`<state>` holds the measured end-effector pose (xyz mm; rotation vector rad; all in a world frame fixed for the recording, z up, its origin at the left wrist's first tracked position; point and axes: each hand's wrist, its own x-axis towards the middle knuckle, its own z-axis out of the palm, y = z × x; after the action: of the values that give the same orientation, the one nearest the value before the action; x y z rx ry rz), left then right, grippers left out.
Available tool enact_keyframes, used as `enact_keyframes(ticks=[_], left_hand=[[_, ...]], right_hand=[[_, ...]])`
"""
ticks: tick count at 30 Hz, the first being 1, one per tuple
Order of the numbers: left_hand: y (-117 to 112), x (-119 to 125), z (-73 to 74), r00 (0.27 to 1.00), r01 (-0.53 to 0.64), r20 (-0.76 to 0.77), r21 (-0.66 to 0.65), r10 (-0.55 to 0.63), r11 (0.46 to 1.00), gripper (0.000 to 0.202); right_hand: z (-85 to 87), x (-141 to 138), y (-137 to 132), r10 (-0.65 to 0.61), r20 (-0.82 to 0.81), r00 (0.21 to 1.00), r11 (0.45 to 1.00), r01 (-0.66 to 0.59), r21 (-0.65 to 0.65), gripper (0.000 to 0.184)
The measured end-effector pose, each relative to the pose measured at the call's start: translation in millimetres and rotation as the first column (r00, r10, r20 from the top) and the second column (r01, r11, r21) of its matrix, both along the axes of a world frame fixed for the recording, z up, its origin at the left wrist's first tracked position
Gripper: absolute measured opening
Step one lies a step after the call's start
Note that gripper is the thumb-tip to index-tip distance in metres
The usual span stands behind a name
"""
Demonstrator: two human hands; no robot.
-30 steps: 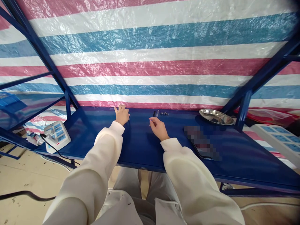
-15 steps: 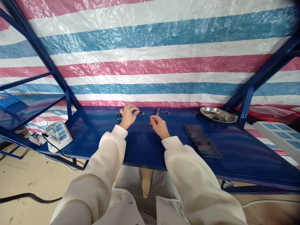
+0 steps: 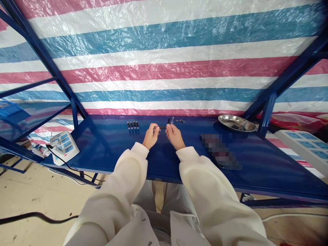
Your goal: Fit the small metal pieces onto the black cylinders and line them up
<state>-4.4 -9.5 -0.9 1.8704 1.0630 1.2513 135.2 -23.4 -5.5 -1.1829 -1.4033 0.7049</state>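
My left hand (image 3: 151,136) and my right hand (image 3: 175,136) are close together over the middle of the blue table. A slim dark pen-like stick (image 3: 162,127) lies level between their fingertips, with each hand pinching one end. The fingers hide both ends, so I cannot tell whether it is one piece or two. Just behind my right hand lie a thin black piece (image 3: 168,121) and a clear slim tube (image 3: 172,120). Beside these sit several small shiny metal parts (image 3: 179,121). Left of my hands, several short black cylinders with silvery ends (image 3: 132,125) stand in a row.
On the right of the blue table (image 3: 159,160) are a round metal dish (image 3: 237,123) and a blurred-out dark flat object (image 3: 220,152). White power strips (image 3: 64,147) sit at both sides. Blue frame posts and a striped plastic sheet (image 3: 164,71) close off the back.
My left hand has moved right from the row of black cylinders, bringing a short black piece to my right hand. The whole row now shows. My right hand has barely moved.
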Motion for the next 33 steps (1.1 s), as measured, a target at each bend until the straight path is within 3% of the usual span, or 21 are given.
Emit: enact_keyframes(ticks=[4,9,15,21,26,30,33], left_hand=[[-3.8,-2.0,-0.2,0.994,0.010,-0.109,0.009,-0.009,1.000,0.019],[-6.8,-2.2,0.3,0.989,-0.029,-0.140,0.049,0.035,0.998,0.027],[-3.8,-0.2,-3.6,0.993,-0.088,-0.079,0.049,0.091,0.995,0.040],[1.3,0.6,-8.2,0.995,-0.097,0.000,-0.082,0.097,0.992,0.051],[0.9,-0.6,-5.8,0.996,-0.013,0.083,-0.137,0.024,0.991,0.046],[2.2,-0.8,-7.2,0.985,0.104,0.146,-0.110,-0.087,0.988,0.027],[4.0,-0.7,-10.1,0.983,0.132,0.142,-0.076,-0.120,0.988,0.024]], right_hand=[[-4.4,0.6,2.6,0.018,0.008,1.000,1.000,-0.018,-0.011,0.049],[-3.8,-2.6,1.5,0.065,-0.051,0.997,0.997,-0.067,-0.032,0.050],[-3.6,-4.7,1.5,0.078,-0.063,0.995,0.996,-0.081,-0.038,0.050],[-3.5,-4.6,1.3,0.082,-0.065,0.994,0.995,-0.086,-0.054,0.050],[-0.1,-5.2,-0.3,0.076,-0.106,0.992,0.995,-0.082,-0.056,0.049],[2.6,-3.5,-0.2,0.042,-0.216,0.976,0.994,-0.062,-0.086,0.050],[3.8,-2.2,-0.6,0.028,-0.194,0.981,0.994,-0.048,-0.096,0.051]])
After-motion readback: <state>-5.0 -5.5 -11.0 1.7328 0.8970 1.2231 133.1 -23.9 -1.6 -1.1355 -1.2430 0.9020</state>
